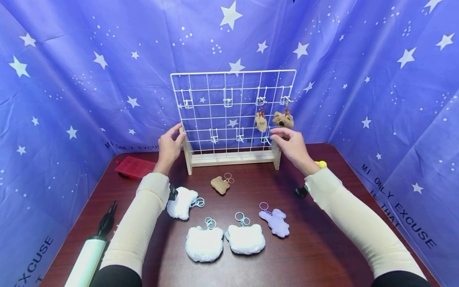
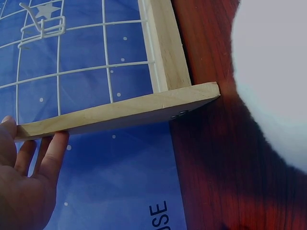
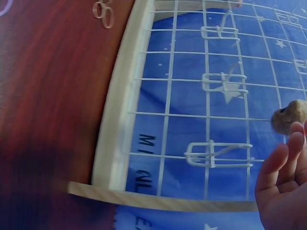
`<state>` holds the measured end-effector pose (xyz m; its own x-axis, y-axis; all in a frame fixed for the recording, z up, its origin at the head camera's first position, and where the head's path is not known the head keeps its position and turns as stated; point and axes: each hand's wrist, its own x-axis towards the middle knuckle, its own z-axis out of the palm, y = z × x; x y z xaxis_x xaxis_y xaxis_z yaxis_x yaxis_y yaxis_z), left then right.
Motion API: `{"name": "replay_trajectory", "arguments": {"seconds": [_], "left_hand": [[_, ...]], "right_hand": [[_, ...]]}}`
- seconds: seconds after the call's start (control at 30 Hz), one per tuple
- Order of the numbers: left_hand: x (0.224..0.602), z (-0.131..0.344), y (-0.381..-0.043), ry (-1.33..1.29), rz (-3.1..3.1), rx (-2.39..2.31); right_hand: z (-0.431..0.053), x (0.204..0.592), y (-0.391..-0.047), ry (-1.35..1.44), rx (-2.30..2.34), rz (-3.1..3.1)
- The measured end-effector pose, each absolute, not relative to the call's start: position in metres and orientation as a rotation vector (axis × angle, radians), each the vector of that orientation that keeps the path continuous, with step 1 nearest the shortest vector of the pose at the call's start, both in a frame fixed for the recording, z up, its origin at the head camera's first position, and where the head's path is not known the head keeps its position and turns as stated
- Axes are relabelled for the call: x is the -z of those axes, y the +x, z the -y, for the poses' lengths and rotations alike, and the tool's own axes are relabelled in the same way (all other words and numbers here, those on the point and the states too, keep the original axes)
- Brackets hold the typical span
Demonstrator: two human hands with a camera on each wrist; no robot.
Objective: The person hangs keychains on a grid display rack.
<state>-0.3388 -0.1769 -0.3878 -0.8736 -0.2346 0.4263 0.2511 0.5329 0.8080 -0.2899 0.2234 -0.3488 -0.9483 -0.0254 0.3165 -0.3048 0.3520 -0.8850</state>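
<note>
A white wire-grid display rack (image 1: 234, 117) on a wooden stand stands upright at the back of the table. My left hand (image 1: 170, 148) grips the wooden left upright (image 2: 110, 106), thumb on one side and fingers on the other. At the opposite side, my right hand (image 1: 292, 146) holds the upper part of the right upright (image 3: 163, 200); its exact contact is partly hidden. Just above the right fingers, two brown plush keychains hang from hooks: a bear head (image 1: 283, 119) and a second one turned sideways (image 1: 261, 121). Other hooks (image 1: 228, 102) on the grid are bare.
Nearer on the table lie a brown plush keychain (image 1: 220, 185), several white plush keychains (image 1: 204, 244) and a purple plush keychain (image 1: 277, 223). A red plastic tray (image 1: 134, 167) and a hand pump (image 1: 89, 251) lie at left. A yellow object (image 1: 321, 164) is behind the right forearm.
</note>
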Motion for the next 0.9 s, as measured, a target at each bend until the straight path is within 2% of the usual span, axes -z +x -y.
{"name": "replay_trajectory", "arguments": {"seconds": [0.2, 0.9], "left_hand": [[0.388, 0.178, -0.338, -0.019, 2.284, 1.307], [0.387, 0.179, -0.34, -0.018, 2.282, 1.337]], "right_hand": [[-0.225, 0.367, -0.279, 0.342, -1.65, 2.498], [-0.228, 0.429, -0.261, 0.777, -1.384, 2.923]]}}
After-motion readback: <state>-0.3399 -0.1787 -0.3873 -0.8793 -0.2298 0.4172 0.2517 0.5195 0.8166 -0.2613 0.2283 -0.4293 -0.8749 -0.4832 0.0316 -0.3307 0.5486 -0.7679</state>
